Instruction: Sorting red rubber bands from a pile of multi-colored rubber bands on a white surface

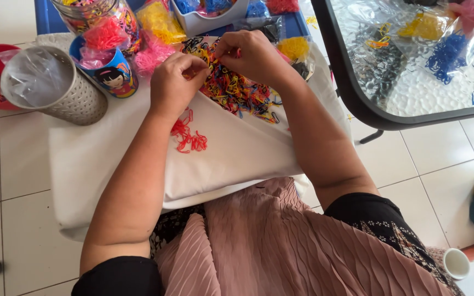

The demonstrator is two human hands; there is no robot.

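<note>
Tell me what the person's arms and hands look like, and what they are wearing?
Both arms are bare from short black sleeves down. The left hand and right hand wear no gloves, and no rings or bracelets show. A pleated dusty-pink cloth covers the lap.

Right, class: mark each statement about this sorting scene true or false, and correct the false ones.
1. Both hands are in the mixed pile of rubber bands. True.
2. A small heap of red bands lies apart on the white cloth. True.
3. The red bands lie on the glass table. False: they lie on the cloth.
4. The grey cup is filled with blue bands. False: it holds clear plastic.
5. The left hand and right hand are gloved. False: both are bare.
</note>
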